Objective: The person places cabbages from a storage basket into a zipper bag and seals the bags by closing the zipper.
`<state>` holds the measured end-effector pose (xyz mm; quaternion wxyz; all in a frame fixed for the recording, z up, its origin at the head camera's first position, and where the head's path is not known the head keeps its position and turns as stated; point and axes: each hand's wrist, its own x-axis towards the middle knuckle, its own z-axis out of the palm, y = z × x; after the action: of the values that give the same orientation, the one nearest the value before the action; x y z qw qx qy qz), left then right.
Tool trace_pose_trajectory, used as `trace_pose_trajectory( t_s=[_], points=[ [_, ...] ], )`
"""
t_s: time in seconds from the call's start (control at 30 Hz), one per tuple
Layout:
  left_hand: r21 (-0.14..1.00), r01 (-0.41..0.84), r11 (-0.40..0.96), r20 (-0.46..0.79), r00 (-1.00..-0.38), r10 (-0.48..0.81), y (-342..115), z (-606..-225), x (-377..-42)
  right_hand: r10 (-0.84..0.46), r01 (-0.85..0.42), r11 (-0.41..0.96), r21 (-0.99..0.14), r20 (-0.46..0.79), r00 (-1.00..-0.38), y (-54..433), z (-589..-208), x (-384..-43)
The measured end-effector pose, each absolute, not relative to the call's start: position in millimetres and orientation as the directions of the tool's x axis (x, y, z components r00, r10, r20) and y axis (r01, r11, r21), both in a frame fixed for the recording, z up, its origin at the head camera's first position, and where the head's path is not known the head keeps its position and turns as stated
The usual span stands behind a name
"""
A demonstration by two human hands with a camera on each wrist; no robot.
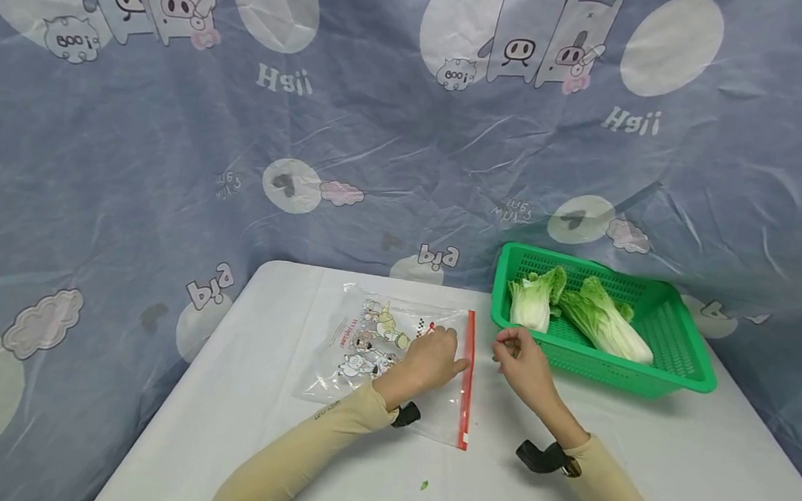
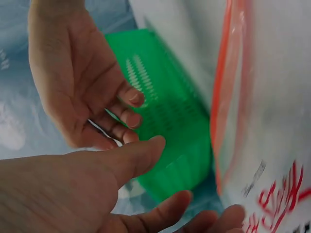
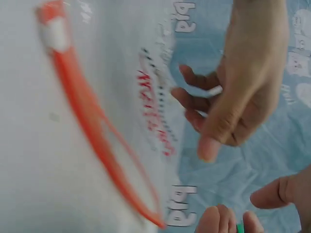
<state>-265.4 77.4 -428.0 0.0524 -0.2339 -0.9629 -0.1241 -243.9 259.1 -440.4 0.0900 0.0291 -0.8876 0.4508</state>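
A clear zip bag [image 1: 324, 371] with cartoon prints lies flat on the white table. Its red zip strip [image 1: 465, 407] runs down the right side. Over the bag, close to that strip, is my left hand [image 1: 428, 364]; in the left wrist view its thumb and fingers are apart with nothing between them. My right hand [image 1: 524, 366] hovers to the right of the strip, by the front wall of the green basket [image 1: 605, 369]. Its fingers are loosely bent and hold nothing; the right wrist view shows its thumb [image 3: 272, 192] away from the fingertips.
Inside the basket lie two pale green leafy cabbages, a shorter one [image 1: 530, 306] at left and a longer one [image 1: 619, 333]. A small green leaf scrap [image 1: 424, 485] sits on the table [image 1: 214, 425] in front. A blue printed curtain [image 1: 381, 145] hangs behind the table.
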Motion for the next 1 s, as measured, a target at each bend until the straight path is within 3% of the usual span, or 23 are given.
trace_pose_trajectory(
  t_s=[0.33, 0.6, 1.0],
  points=[
    [0.371, 0.374, 0.85, 0.022, -0.919, 0.394, 108, -462, -267, 0.127, 0.073, 0.475, -0.877, -0.014, -0.992, 267, -485, -240],
    [0.355, 0.39, 0.849, -0.018, -0.906, 0.423, 105, -472, -269, 0.137, 0.098, 0.459, -0.883, -0.038, -0.99, 266, -499, -244],
    [0.478, 0.368, 0.798, -0.017, -0.904, 0.426, 94, -473, -278, 0.126, 0.087, 0.505, -0.859, -0.026, -0.992, 261, -499, -243]
  ],
)
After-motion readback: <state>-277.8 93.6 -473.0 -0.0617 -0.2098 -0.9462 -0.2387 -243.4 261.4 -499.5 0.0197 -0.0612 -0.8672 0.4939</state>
